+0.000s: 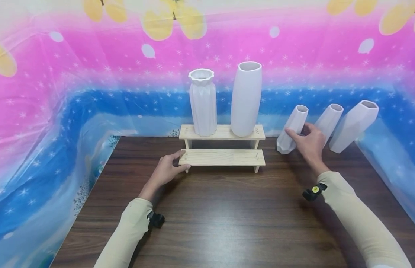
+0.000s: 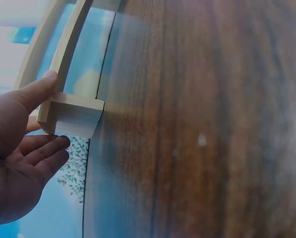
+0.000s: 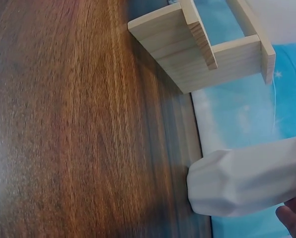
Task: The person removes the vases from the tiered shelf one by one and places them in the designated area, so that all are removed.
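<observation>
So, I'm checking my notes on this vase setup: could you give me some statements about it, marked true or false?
1. The right grip holds a faceted white vase. True.
2. The left grip holds a vase too. False: the left grip is at one end of the lower shelf.
3. A scalloped-rim vase and a smooth vase stand on the upper shelf. True.
4. The lower shelf carries three vases. False: none stands there.
5. The tabletop is white. False: it is brown.
</observation>
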`<control>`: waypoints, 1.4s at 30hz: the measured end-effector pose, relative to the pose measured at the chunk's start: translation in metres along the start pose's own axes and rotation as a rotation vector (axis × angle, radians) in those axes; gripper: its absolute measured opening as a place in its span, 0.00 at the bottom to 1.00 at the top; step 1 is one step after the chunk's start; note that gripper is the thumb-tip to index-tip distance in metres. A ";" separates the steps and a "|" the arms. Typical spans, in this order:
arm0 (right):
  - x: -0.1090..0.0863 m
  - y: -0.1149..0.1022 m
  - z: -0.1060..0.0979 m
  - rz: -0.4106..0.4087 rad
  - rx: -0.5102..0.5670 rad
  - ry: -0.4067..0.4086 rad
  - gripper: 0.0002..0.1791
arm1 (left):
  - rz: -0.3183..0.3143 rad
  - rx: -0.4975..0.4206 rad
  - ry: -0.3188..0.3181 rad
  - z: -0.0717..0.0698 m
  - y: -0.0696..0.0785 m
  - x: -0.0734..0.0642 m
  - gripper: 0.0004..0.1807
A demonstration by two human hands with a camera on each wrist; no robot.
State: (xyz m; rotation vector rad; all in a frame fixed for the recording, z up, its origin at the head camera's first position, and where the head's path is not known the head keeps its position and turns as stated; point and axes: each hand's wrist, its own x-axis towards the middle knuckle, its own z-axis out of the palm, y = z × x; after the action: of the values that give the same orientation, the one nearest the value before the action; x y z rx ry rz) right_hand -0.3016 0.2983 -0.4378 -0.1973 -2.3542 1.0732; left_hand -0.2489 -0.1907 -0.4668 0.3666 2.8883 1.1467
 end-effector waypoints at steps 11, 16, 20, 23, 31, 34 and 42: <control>-0.002 0.002 -0.007 -0.020 0.040 -0.041 0.43 | -0.005 -0.006 -0.002 0.001 0.000 0.000 0.39; -0.008 0.000 -0.015 -0.004 0.041 -0.057 0.45 | -0.004 -0.005 -0.004 0.000 0.000 0.000 0.39; -0.014 -0.003 -0.021 0.001 0.051 -0.064 0.46 | -0.003 -0.003 -0.002 0.000 0.000 0.000 0.39; -0.019 -0.005 -0.026 -0.008 0.054 -0.064 0.46 | -0.011 0.003 -0.005 -0.001 0.001 -0.001 0.39; -0.036 -0.016 -0.038 -0.019 0.066 -0.078 0.42 | -0.014 0.009 -0.006 -0.003 0.001 -0.001 0.39; -0.040 -0.022 -0.041 -0.041 0.072 -0.064 0.40 | -0.011 0.010 -0.009 -0.003 0.001 0.000 0.39; -0.042 -0.045 -0.046 -0.158 0.116 -0.015 0.35 | 0.000 0.007 -0.003 -0.001 0.002 0.000 0.38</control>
State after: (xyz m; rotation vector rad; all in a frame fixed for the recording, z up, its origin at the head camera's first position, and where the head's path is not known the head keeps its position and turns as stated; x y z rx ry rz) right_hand -0.2378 0.2837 -0.3971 0.0388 -2.2693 1.1321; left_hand -0.2487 -0.1901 -0.4647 0.3681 2.8902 1.1355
